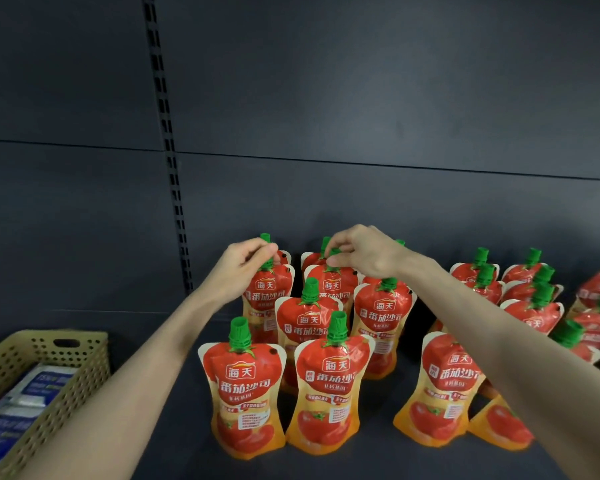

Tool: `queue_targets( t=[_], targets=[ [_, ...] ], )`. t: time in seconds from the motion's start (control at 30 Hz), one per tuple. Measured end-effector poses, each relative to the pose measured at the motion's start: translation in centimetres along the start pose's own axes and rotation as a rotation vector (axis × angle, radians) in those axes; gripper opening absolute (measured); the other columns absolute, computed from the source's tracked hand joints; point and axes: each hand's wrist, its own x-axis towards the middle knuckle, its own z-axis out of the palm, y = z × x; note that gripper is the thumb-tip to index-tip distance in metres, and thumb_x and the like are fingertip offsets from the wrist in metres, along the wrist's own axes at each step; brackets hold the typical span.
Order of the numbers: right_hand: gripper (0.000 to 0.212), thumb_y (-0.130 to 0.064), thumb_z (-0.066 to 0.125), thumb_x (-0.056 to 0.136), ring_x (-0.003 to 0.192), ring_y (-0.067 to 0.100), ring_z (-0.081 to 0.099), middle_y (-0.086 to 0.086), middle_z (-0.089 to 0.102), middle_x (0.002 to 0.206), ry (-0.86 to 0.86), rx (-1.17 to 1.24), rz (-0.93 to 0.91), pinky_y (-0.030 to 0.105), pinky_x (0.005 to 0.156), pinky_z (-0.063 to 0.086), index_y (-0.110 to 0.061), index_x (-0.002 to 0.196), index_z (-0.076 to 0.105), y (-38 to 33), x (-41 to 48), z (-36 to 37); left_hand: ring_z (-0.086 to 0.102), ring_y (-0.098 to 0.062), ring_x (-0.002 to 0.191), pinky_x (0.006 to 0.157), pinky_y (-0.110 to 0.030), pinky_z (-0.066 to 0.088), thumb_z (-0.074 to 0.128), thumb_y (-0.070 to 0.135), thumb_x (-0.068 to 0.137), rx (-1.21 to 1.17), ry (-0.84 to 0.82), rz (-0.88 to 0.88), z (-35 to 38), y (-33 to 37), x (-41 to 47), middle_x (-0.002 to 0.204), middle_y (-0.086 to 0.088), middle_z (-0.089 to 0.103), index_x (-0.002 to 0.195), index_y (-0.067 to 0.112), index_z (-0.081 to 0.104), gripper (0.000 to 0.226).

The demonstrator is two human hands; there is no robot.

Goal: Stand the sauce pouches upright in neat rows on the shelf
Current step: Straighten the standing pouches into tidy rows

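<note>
1. Because the pouches [307,320] are soft-bodied w/ a stiff spout on top, each hand takes one by its green cap. That is prob. the best spot to steer from w/o squashing the body. The pouches stand in a centre cluster on the dark shelf [378,459], in rows running front to back.
2. The left hand [248,263] has its fingers curled and pinches the cap of the rear left pouch [269,294]. The fingers mostly hide the cap.
3. The right hand [361,252] pinches the cap of the rear middle pouch [331,284] btwn thumb and fingertip, w/ the other fingers bent above it.
4. Both held pouches are upright, labels facing out, approx. level w/ each other. It looks like the person is squaring that row, lining up one pouch per hand.
5. The front pair [245,386] stands upright side by side. Whether they touch: can't tell.
6. One pouch w/ its cap free sits btwn the columns, so it prob. still needs shifting.
7. Under the right forearm, the leaning pouch [442,386] tilts left. More stand in the right group [534,308], well apart from the centre cluster.
8. Further out, a tan basket [84,344] sits at the left edge w/ white-and-blue packets [45,382] inside. The grey back panel [361,98] and a slotted strip [167,133] are behind.
</note>
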Motion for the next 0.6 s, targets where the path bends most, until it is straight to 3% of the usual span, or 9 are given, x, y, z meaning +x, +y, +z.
queue_targets(
  t=[0.2,0.6],
  targets=[
    [0.017,-0.020,0.061,0.090,0.107,0.018,0.061,0.006,0.067,0.111,0.001,0.018,-0.009,0.023,0.084,0.046,-0.013,0.103,0.067,0.01,0.19,0.06,0.066,-0.003,0.078,0.069,-0.016,0.053,0.052,0.024,0.092,-0.033,-0.050,-0.043,-0.40,-0.48,-0.31,0.088,0.001,0.070,0.087,0.015,0.067,0.018],
    [0.015,-0.020,0.059,0.091,0.094,0.014,0.061,0.005,0.067,0.108,-0.023,0.018,-0.025,0.023,0.083,0.047,-0.014,0.103,0.066,-0.34,0.28,0.13,0.064,-0.004,0.076,0.065,-0.014,0.049,0.048,0.025,0.095,0.038,-0.076,-0.028,-0.85,-0.89,-0.04,0.083,0.003,0.067,0.086,0.012,0.065,0.023]
  ],
)
